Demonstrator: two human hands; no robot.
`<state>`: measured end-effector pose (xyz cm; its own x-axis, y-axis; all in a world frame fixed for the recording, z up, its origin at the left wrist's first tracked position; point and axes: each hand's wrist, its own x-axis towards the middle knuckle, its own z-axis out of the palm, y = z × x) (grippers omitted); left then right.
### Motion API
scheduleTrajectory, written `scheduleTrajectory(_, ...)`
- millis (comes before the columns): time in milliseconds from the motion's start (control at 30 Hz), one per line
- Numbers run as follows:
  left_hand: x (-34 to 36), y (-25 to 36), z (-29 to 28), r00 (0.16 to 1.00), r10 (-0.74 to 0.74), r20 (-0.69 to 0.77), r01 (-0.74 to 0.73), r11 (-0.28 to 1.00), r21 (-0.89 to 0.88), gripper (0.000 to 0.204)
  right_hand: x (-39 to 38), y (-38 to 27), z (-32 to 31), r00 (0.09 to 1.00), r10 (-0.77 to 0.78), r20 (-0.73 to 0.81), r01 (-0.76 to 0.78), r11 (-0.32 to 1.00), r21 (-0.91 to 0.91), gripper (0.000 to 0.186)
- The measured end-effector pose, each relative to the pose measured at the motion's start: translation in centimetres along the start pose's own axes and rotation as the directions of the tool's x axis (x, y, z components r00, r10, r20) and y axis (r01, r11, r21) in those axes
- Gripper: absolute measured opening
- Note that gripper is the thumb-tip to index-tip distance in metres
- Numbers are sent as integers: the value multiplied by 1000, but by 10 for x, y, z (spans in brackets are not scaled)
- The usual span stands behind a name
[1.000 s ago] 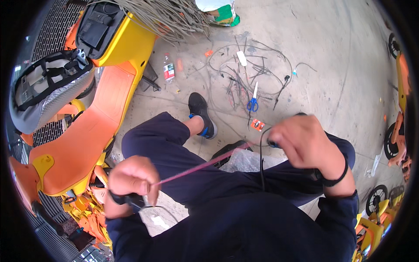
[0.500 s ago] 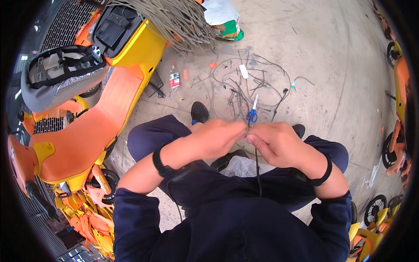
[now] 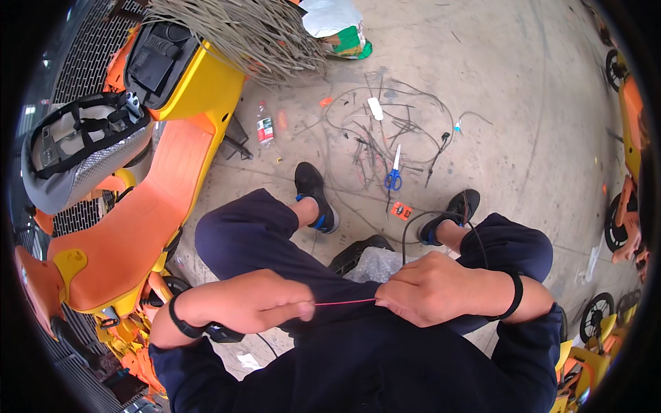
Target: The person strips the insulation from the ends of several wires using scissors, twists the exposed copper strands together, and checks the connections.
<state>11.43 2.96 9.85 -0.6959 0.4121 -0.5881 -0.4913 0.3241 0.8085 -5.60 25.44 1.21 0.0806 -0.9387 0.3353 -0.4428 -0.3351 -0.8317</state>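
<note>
A thin red wire [image 3: 344,302] runs straight between my two hands, in front of my lap. My left hand [image 3: 265,301] is closed on its left end, with thumb and forefinger pinched together. My right hand [image 3: 432,288] is closed around the other end, where a black cable [image 3: 441,212] loops up over the right foot and back to the hand. The join between wire and cable is hidden by my right fingers. Blue-handled scissors [image 3: 393,179] lie on the floor beyond my hands, blades pointing away, beside a small orange piece [image 3: 401,210].
Cut cable scraps [image 3: 406,127] and a white object [image 3: 375,109] lie ahead on the floor. At the left stand a plastic bottle [image 3: 265,126] and an orange-yellow scooter [image 3: 148,193], with a grey cable bundle [image 3: 255,38] behind. Clear plastic wrap [image 3: 375,265] lies between my legs. More scooters [image 3: 623,234] line the right.
My hands have come down toward my lap and moved apart, the left going left. The red wire now shows stretched between them, and the black cable loops above my right hand.
</note>
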Motion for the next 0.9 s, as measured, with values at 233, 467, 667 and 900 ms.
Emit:
scheduleTrajectory(233, -51, 9, -18, 986, -166, -30, 167, 985, 44, 16, 1, -4, -12, 1000, 2, 27, -2, 1000, -4, 14)
scheduleTrajectory(467, -76, -5, -38, 967, -214, 142, 230, 967, -110, 24, 1, -3, -23, 998, -24, -55, 23, 1000, -14, 10)
scheduleTrajectory(667, 5, -14, -8, 702, 464, -541, -611, 2, -792, 24, 13, 28, -40, 958, 218, -186, -238, 967, -89, 7)
scheduleTrajectory(900, 117, 14, -23, 136, 525, -840, -702, 649, 292, 4, 25, 22, -2, 920, 311, -239, -248, 934, 258, 13)
